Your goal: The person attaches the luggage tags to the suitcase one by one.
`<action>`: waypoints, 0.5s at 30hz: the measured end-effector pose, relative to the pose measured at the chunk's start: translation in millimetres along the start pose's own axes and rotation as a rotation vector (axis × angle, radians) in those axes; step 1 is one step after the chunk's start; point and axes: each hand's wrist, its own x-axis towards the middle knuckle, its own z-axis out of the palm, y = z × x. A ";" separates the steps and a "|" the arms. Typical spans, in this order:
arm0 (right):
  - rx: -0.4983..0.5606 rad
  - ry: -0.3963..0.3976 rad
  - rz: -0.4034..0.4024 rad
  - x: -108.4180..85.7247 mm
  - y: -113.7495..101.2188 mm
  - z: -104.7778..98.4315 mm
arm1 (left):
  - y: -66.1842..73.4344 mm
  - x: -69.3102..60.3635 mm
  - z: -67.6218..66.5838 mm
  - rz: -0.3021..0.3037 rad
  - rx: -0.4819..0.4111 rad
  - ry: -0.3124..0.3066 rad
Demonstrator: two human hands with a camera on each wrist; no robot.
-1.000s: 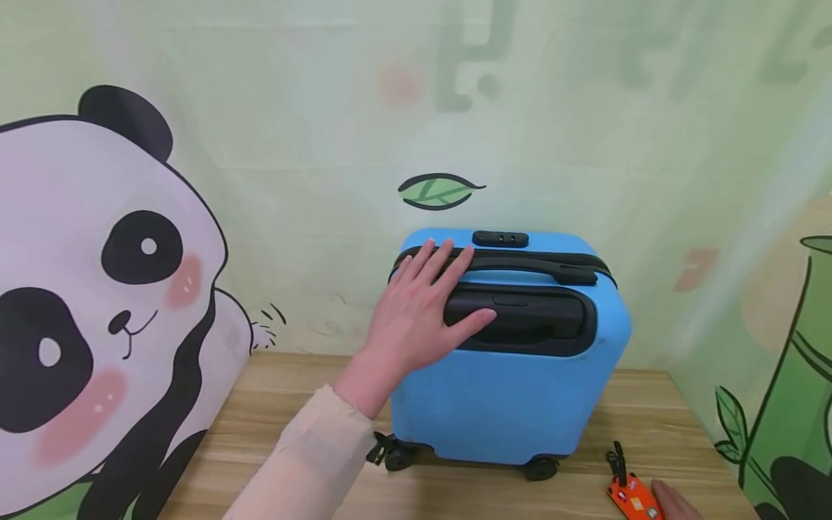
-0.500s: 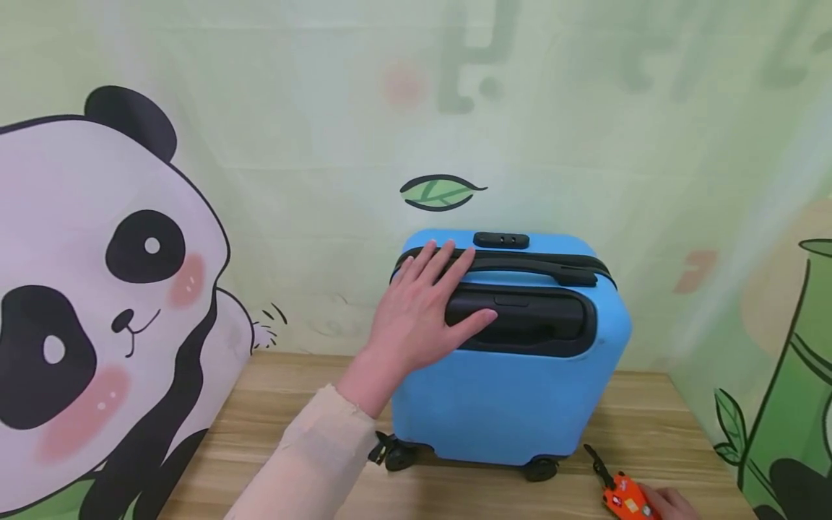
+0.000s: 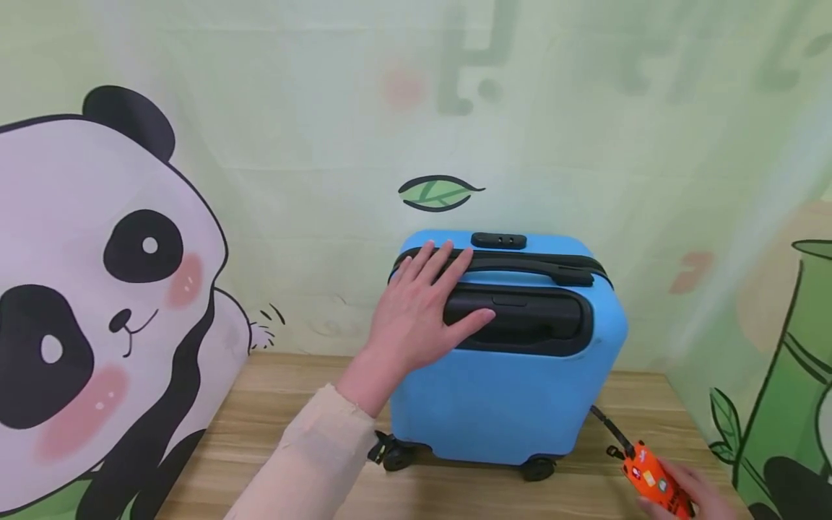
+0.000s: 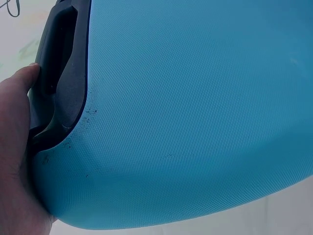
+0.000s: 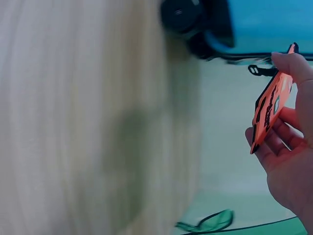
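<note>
Orange luggage tag (image 3: 656, 480) with small coloured patches, just off the lower right side of the suitcase (image 3: 494, 404). Pinched in the right hand (image 3: 698, 497), thumb on one edge, curled fingers on the opposite one. From the tag's upper end, a black strap (image 3: 612, 427) slanting toward the suitcase; whether touching it, impossible to tell. Beside the base of that strap, a small black buckle (image 3: 614, 453). Upright on the wood-grain counter (image 3: 286, 383), the same suitcase, blue and hard-shelled, with dark wheels (image 3: 537, 469) underneath. Along the top, a black carry handle (image 3: 520, 265), and farther back a combination lock (image 3: 498, 240). In the near face, a recessed black panel (image 3: 533, 318). Spread over the top left portion, the left hand (image 3: 419, 314), straight-fingered, thumb across the panel. Up the same arm, a pale sleeve (image 3: 318, 448). Behind everything, a light green backdrop (image 3: 292, 217) with a printed leaf (image 3: 435, 193) and, at left, a big cartoon panda (image 3: 143, 180).
</note>
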 end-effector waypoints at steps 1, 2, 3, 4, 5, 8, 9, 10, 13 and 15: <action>0.009 0.023 -0.005 -3.7 -4.7 -4.0 | 0.0 -0.2 0.1 -0.001 -0.003 -0.002; 0.018 0.061 -0.015 -7.9 -9.7 -7.6 | -0.1 -0.4 0.0 -0.003 -0.003 -0.003; 0.023 0.092 -0.030 -12.0 -15.3 -11.5 | -0.4 -0.5 0.1 -0.004 -0.003 -0.003; 0.041 0.120 -0.047 -16.5 -21.3 -15.1 | -0.5 -0.5 -0.1 -0.004 -0.006 -0.002; 0.064 0.147 -0.064 -20.9 -27.6 -18.6 | -0.8 -0.3 -0.2 -0.004 -0.005 -0.001; 0.150 0.244 -0.133 -35.8 -45.9 -24.4 | -1.0 0.5 -1.0 -0.004 -0.006 0.001; 0.178 0.266 -0.161 -39.9 -51.9 -26.1 | -1.0 0.8 -1.1 -0.003 -0.006 0.000; 0.213 0.287 -0.197 -43.8 -57.2 -26.8 | -0.9 0.9 -1.2 -0.003 -0.006 -0.001; 0.291 0.339 -0.301 -51.8 -72.3 -28.0 | -0.2 0.9 -0.8 -0.003 -0.001 -0.008; 0.336 0.339 -0.356 -54.7 -81.4 -29.9 | 0.3 0.7 0.0 -0.004 0.001 -0.014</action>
